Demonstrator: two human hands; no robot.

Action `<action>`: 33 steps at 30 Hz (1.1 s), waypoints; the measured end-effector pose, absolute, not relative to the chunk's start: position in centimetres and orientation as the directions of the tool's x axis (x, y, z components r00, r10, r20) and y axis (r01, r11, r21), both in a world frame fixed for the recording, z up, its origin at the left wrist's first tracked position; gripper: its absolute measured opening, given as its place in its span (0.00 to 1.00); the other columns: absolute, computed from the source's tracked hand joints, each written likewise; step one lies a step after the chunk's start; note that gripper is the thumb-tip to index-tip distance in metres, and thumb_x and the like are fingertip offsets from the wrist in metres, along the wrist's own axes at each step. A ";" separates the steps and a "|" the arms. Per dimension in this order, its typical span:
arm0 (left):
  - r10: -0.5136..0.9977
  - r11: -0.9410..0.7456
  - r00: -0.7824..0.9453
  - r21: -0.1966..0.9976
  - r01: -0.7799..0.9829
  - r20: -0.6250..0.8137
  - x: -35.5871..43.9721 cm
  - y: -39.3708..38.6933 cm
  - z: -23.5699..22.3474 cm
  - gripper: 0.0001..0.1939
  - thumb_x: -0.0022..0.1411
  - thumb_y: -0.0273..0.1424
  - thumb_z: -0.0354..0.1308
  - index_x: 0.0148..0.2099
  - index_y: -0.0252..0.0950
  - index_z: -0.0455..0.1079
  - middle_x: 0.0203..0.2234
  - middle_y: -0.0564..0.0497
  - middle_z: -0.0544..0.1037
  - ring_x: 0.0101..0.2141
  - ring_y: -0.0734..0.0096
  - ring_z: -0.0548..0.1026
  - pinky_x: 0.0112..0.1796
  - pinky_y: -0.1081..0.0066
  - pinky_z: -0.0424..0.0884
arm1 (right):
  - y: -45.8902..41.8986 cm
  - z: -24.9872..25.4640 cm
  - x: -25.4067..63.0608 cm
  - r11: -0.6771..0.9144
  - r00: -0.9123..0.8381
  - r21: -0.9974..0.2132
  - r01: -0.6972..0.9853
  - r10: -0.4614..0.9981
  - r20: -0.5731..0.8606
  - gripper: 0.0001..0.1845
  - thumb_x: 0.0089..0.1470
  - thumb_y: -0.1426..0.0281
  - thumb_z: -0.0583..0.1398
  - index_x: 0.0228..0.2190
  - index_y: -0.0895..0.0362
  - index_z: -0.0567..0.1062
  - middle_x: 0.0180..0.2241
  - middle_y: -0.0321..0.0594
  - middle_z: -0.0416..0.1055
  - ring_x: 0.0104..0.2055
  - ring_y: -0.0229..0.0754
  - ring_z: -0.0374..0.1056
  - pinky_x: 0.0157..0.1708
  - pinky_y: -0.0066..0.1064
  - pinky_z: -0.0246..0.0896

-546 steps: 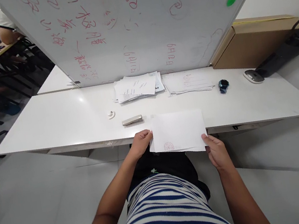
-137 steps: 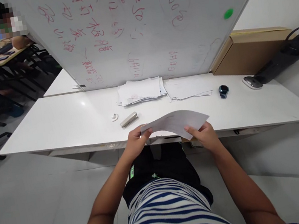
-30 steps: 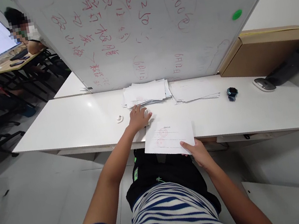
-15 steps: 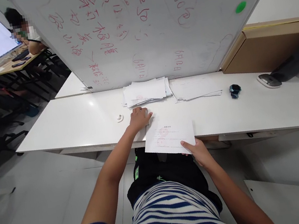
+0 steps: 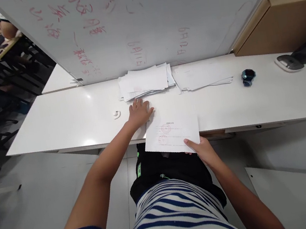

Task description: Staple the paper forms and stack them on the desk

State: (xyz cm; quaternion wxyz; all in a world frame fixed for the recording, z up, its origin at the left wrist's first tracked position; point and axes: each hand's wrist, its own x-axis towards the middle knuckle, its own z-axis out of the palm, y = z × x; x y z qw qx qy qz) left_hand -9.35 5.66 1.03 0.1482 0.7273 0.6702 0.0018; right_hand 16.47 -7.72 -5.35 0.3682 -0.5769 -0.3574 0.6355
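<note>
A white sheet of paper [image 5: 183, 127] with red round stamps and faint print lies partly over the desk's front edge. My right hand [image 5: 204, 149] pinches its near right corner, thumb on top and fingers underneath. My left hand [image 5: 140, 113] rests palm down on the white desk by the sheet's far left corner, its fingers spread toward an untidy stack of papers [image 5: 147, 79]. Whether its fingertips touch the stack is unclear. A second, flatter pile of papers [image 5: 202, 75] sits to the right of that stack.
A small white curved object [image 5: 116, 114] lies left of my left hand. To the right are a dark watch [image 5: 248, 76], a computer mouse [image 5: 289, 63] and a cardboard box [image 5: 280, 19]. A whiteboard [image 5: 155, 20] with red writing stands behind. Another person [image 5: 8, 29] sits at the far left.
The view has tilted down and come closer to the desk. My left hand has shifted slightly toward the stack, fingers more stretched. My right hand keeps its hold on the sheet.
</note>
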 end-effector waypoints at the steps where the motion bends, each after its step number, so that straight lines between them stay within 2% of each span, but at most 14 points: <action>1: 0.976 -0.064 0.105 0.205 0.977 -0.193 -9.3 5.7 1.0 0.27 0.68 0.46 0.37 0.63 0.41 0.56 0.67 0.43 0.49 0.67 0.49 0.38 0.62 0.46 0.42 | -7.7 -5.4 16.4 -0.480 -0.058 -0.876 -0.057 0.877 -0.477 0.20 0.44 0.56 0.68 0.30 0.60 0.74 0.21 0.39 0.73 0.21 0.40 0.67 0.19 0.30 0.60; 6: 0.975 -0.083 0.116 0.171 0.982 -0.191 -9.0 6.0 0.8 0.27 0.69 0.45 0.36 0.64 0.41 0.55 0.68 0.43 0.49 0.67 0.49 0.38 0.62 0.44 0.40 | -7.7 -5.5 16.3 -0.499 -0.044 -0.863 -0.082 0.866 -0.497 0.20 0.44 0.56 0.68 0.30 0.60 0.75 0.21 0.39 0.74 0.20 0.40 0.67 0.18 0.30 0.60; 15: 0.975 -0.098 0.134 0.201 0.975 -0.179 -9.4 5.8 0.4 0.28 0.69 0.45 0.35 0.65 0.41 0.55 0.68 0.44 0.49 0.67 0.49 0.38 0.62 0.44 0.41 | -7.9 -5.8 16.5 -0.497 -0.046 -0.866 -0.060 0.868 -0.495 0.21 0.44 0.56 0.68 0.32 0.61 0.75 0.22 0.40 0.74 0.21 0.41 0.67 0.19 0.31 0.60; 33: 0.948 -0.118 0.164 0.181 0.977 -0.271 -9.7 5.7 0.8 0.34 0.67 0.50 0.31 0.68 0.40 0.48 0.69 0.43 0.41 0.68 0.50 0.34 0.62 0.43 0.36 | -8.0 -4.1 16.2 -0.459 -0.059 -0.888 0.020 0.886 -0.459 0.21 0.45 0.56 0.66 0.31 0.61 0.74 0.21 0.40 0.73 0.21 0.41 0.66 0.20 0.31 0.59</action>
